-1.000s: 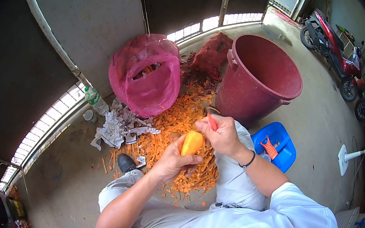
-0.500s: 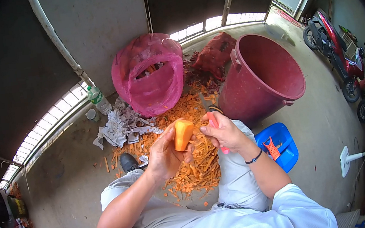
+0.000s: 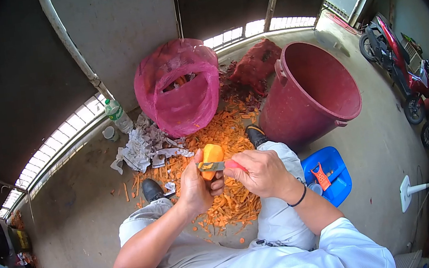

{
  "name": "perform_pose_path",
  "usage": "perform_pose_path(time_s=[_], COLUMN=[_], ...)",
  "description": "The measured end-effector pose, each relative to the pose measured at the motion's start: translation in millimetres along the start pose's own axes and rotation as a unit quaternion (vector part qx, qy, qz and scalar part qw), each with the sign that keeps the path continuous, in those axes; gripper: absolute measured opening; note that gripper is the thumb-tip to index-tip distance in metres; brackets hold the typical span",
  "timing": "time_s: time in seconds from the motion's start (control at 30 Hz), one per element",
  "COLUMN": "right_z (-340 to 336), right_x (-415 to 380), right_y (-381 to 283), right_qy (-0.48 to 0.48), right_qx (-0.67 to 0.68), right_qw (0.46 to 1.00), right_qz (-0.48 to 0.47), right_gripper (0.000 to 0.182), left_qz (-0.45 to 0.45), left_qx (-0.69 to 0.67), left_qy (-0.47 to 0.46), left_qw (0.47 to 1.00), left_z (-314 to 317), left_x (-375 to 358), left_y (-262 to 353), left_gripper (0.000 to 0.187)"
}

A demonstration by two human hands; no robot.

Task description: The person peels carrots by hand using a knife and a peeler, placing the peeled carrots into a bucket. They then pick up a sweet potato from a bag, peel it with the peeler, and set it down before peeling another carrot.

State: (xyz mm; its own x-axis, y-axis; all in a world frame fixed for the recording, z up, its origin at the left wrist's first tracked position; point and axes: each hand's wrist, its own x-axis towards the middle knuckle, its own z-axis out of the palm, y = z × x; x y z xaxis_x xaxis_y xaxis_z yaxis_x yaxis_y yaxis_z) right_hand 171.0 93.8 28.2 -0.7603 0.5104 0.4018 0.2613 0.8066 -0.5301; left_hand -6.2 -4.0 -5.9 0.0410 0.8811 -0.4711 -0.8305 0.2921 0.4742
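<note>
A thick, peeled orange carrot [image 3: 212,153] is held upright in my left hand [image 3: 195,190], whose fingers wrap round its lower part. My right hand [image 3: 263,173] is closed on the pink handle of a knife [image 3: 212,166]. The flat blade lies across the carrot's side, pointing left toward my left thumb. Below both hands, a heap of orange peelings [image 3: 233,201] covers the floor between my legs.
A pink plastic bag [image 3: 185,111] and a big dark-red tub [image 3: 296,102] stand ahead. Crumpled paper [image 3: 144,148] and a plastic bottle [image 3: 117,115] are at the left. To my right sits a blue divided tray [image 3: 339,172] with an orange peeler [image 3: 321,176].
The knife has swung from pointing up and away to lying across the carrot. My right hand has turned and come closer to my left hand, which has tilted the carrot slightly.
</note>
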Motion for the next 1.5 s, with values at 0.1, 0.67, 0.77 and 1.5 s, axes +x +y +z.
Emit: perform_pose_path(time_s=[0.1, 0.67, 0.77, 1.5], right_z=[-2, -7, -23, -17], right_x=[1, 7, 19, 13], right_y=[-2, 8, 40, 26], right_qy=[-0.022, 0.032, 0.073, 0.067], right_qx=[0.002, -0.057, -0.075, -0.067], right_qw=[1.000, 0.998, 0.989, 0.995], right_qz=[-0.003, -0.024, 0.108, -0.004], right_gripper=[0.033, 0.031, 0.031, 0.033], left_qz=[0.001, 0.046, 0.057, 0.073], left_qx=[0.004, 0.017, 0.061, 0.041], left_qy=[0.017, 0.012, 0.015, -0.004], left_qw=[1.000, 0.999, 0.996, 0.996], left_z=[4, 8, 22, 8], left_x=[-2, -3, -13, -7], left_y=[0, -4, -8, -8], left_gripper=[0.055, 0.045, 0.050, 0.048])
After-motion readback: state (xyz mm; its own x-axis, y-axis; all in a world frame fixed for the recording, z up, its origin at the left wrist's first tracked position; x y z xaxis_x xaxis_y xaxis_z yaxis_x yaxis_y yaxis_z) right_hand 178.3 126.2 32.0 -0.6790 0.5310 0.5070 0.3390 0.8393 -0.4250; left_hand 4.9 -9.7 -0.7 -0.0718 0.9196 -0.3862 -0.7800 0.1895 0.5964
